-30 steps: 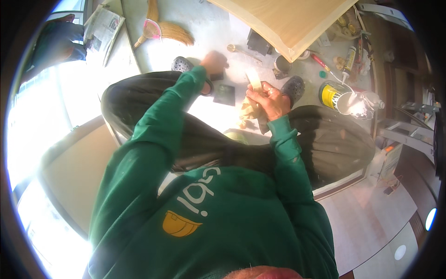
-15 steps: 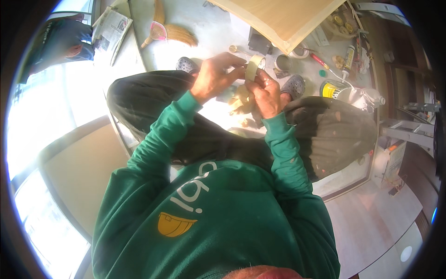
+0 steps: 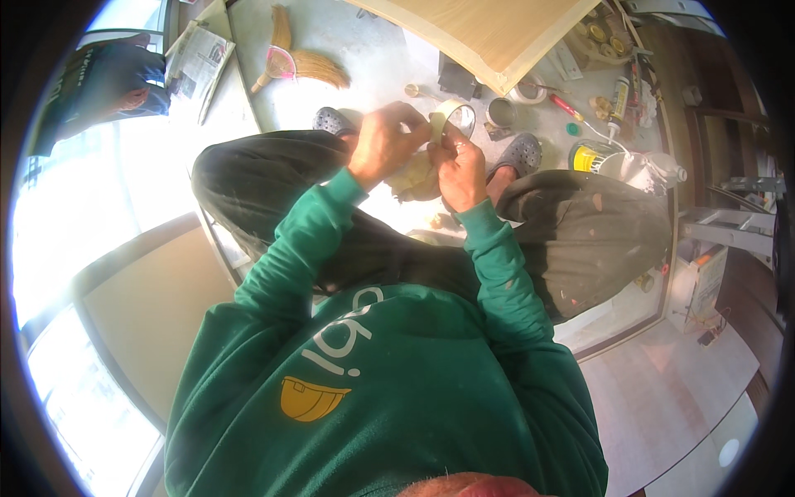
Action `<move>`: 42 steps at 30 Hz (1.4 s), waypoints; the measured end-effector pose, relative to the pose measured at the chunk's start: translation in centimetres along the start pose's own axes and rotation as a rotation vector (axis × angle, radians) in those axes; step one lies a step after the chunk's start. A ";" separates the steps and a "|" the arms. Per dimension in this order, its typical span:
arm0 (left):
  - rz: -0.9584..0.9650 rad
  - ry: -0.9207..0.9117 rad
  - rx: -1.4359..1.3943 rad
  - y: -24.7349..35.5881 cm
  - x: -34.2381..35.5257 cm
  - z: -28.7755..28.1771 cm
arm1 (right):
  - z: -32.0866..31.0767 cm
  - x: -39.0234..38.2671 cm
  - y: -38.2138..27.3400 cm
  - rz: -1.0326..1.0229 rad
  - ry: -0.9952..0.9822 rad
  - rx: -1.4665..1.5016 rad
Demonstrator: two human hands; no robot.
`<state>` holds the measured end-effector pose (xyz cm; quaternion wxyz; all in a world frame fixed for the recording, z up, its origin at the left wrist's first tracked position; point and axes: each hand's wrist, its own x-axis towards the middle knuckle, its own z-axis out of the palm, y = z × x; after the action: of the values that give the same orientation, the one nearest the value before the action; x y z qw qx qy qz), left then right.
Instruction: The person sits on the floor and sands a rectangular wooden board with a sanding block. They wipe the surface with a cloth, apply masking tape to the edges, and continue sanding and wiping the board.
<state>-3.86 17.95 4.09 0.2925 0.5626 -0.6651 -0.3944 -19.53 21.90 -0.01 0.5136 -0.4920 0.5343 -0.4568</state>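
Note:
A roll of pale cream masking tape (image 3: 439, 121) is held up between my hands, over the gap between my bent knees. My right hand (image 3: 464, 172) grips the roll from below, with thumb and fingers closed on its lower edge. My left hand (image 3: 385, 145) is closed in a pinch, its fingertips against the tape on the roll's left side. Whether a loose end is between those fingertips is too small to make out. Crumpled tan paper or tape (image 3: 416, 180) lies just below the hands, partly hidden by them.
A wooden panel (image 3: 497, 41) with a taped border juts in ahead. Right of my clog (image 3: 522, 155) lie a red-handled tool (image 3: 565, 104), a caulk tube (image 3: 619, 99) and a yellow-labelled container (image 3: 586, 157). A straw broom (image 3: 310, 66) lies ahead left; another person (image 3: 108, 87) is at far left.
My left hand has moved right, bringing its fingertips against the tape roll. The roll has tilted, showing more of its open centre; my right hand has shifted slightly left.

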 end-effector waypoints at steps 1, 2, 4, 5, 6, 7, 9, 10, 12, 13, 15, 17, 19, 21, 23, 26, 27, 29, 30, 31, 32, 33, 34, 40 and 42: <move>0.011 0.021 0.019 0.3 0.0 0.3 | 0.1 0.0 0.1 -0.008 0.009 -0.003; 0.023 0.041 0.037 0.5 0.0 0.4 | 0.0 0.0 0.0 -0.002 0.003 -0.011; 0.098 0.058 0.065 0.2 0.0 0.6 | -0.1 0.1 -0.7 0.008 -0.012 -0.025; 0.136 0.066 0.079 0.0 -0.1 0.7 | -0.1 0.1 -0.7 0.027 -0.010 -0.003; 0.183 0.064 0.091 0.2 -0.1 0.7 | -0.1 0.2 -0.7 0.046 -0.006 0.016; 0.229 0.062 0.102 0.4 -0.2 0.7 | -0.1 0.2 -0.6 0.065 -0.001 0.034; 0.279 0.088 0.080 0.3 -0.3 0.7 | -0.1 0.4 -0.6 0.108 0.005 0.172; 0.281 0.116 0.046 0.0 -0.4 0.8 | 0.0 0.5 -0.7 0.129 0.007 0.241; 0.241 0.137 -0.023 -0.2 -0.5 0.7 | -0.3 0.4 -2.0 0.218 -0.025 0.289; 0.199 0.128 -0.057 -0.2 -0.6 0.5 | -0.3 0.4 -2.5 0.262 -0.040 0.313; 0.128 0.112 -0.087 -0.4 -0.6 0.2 | -0.2 0.2 -2.8 0.369 -0.038 0.298; 0.069 0.095 -0.077 -1.4 -0.3 -0.1 | -0.1 0.2 -2.5 0.369 -0.030 0.222; 0.124 0.067 -0.043 -2.2 -0.1 -0.4 | 0.1 0.2 -1.5 0.261 -0.017 0.088; 0.145 0.049 -0.055 -3.0 0.0 -0.4 | 0.1 0.1 -1.3 0.205 -0.016 0.066; 0.073 0.059 -0.181 -3.6 -0.1 -0.4 | 0.2 0.0 -1.6 0.161 -0.005 0.049; -0.235 0.148 -0.618 -1.0 -0.5 -0.2 | 0.2 -0.1 -2.3 0.138 0.034 0.067; -0.235 0.162 -0.626 -0.5 -0.6 -0.2 | 0.2 -0.2 -2.6 0.147 0.045 0.098; -0.238 0.189 -0.641 0.1 -0.6 -0.3 | 0.3 -0.3 -2.9 0.142 0.053 0.127; -0.253 0.115 -0.565 0.3 -0.5 -0.5 | 0.3 -0.3 -3.0 0.126 0.056 0.118; -0.267 0.040 -0.488 0.3 -0.4 -0.8 | 0.2 -0.4 -3.0 0.110 0.059 0.109; -0.281 -0.035 -0.410 0.3 -0.2 -1.1 | 0.2 -0.4 -3.1 0.111 0.057 0.103; -0.192 -0.023 -0.357 -0.2 -0.1 -1.1 | 0.2 -0.5 -3.2 0.111 0.054 0.104; -0.103 -0.013 -0.305 -0.7 0.2 -1.0 | 0.2 -0.5 -3.4 0.111 0.052 0.105; 0.114 0.021 -0.143 0.3 3.4 -1.6 | 0.8 -0.7 -3.7 0.049 0.115 -0.010; 0.083 0.000 -0.171 1.7 4.4 -1.6 | 0.7 -0.6 -4.1 0.051 0.150 -0.018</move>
<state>-4.27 13.45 6.16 0.3556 0.5077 -0.6516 -0.4374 -18.63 22.11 4.13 0.4792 -0.4473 0.5875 -0.4745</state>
